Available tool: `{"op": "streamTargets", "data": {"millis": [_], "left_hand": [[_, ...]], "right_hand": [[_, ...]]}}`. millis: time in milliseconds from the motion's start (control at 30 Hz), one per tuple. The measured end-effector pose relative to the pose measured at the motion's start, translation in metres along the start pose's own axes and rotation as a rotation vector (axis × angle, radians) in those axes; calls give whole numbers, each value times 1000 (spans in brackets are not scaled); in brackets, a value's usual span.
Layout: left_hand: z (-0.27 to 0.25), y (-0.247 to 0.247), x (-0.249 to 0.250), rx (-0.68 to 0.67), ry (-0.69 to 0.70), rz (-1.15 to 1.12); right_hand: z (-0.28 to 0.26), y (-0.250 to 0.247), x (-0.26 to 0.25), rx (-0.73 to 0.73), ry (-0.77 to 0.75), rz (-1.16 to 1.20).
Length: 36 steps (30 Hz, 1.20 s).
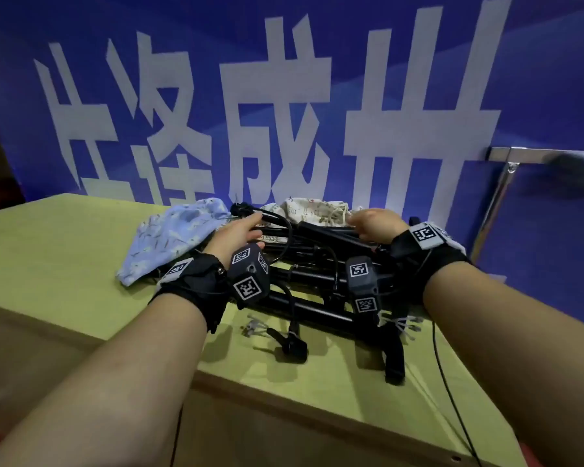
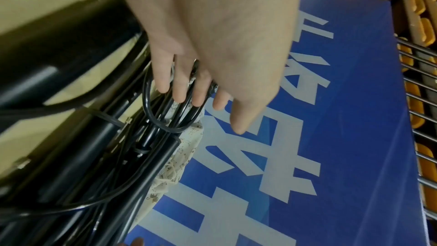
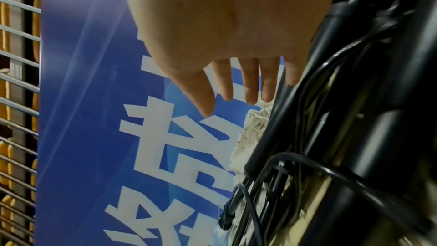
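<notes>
A tangled bundle of black tubes and cables [image 1: 317, 264] lies on the yellow-green table [image 1: 64, 247]. My left hand [image 1: 241, 230] reaches over its far left end. In the left wrist view the fingers [image 2: 179, 96] lie straight on the black cables [image 2: 151, 115], curling round nothing. My right hand [image 1: 368, 224] hovers over the bundle's far right end, beside a cream printed cloth [image 1: 314, 210]. In the right wrist view that hand [image 3: 220, 104] is open and holds nothing, with the black tubes [image 3: 354, 119] just to its right.
A light blue floral cloth [image 1: 172, 237] lies left of the bundle. Small white ties [image 1: 253, 326], a black clamp [image 1: 290, 345] and a black strap [image 1: 393, 358] sit near the table's front edge. A blue banner [image 1: 284, 96] stands close behind; a metal rail [image 1: 506, 183] is at right.
</notes>
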State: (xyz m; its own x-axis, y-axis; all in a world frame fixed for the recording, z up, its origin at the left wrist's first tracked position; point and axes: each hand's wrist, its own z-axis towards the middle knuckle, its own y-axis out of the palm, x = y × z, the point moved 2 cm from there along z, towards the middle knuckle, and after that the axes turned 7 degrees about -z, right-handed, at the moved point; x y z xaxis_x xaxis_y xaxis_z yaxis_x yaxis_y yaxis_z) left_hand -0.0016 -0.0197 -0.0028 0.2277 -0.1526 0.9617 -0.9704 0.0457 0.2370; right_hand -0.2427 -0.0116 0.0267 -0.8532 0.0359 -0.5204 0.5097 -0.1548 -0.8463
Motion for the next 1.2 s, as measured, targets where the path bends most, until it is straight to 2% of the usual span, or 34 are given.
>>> {"op": "streamTargets", "data": {"millis": [100,133,233,267,400,533,633,700,833,933,1067,1133,1200], "left_hand": [[27,5,-1,-35,-6,7],[34,7,-3,-56,-11,24],[60,12,-11,-54,-87,49],[63,15,-13,-67,-115,67],[70,18,-22,-78,-191,233],[78,9,-28,-32,-119,406],[74,7,-24,-21,-67,554],[71,6,-18,-5,-34,572],[62,6,-5,103,113,448],[54,6,6,168,212,410],[41,1,23,165,169,345],[38,-1,29,142,146,271],[31,-2,40,176,186,210]], "right_hand": [[29,-3,0,-4,-13,-186],[32,-3,-2,-35,43,-218],[59,12,2,-127,-34,-433],[61,18,2,-146,-18,-482],[83,44,16,-242,72,-475],[87,56,16,-257,159,-448],[82,54,14,-188,134,-399],[78,52,15,-147,128,-340],[73,35,9,14,115,-227],[63,21,1,67,76,-123],[51,8,-5,102,26,-21],[45,4,-10,134,-10,-68],[38,-2,-15,163,-36,-137]]}}
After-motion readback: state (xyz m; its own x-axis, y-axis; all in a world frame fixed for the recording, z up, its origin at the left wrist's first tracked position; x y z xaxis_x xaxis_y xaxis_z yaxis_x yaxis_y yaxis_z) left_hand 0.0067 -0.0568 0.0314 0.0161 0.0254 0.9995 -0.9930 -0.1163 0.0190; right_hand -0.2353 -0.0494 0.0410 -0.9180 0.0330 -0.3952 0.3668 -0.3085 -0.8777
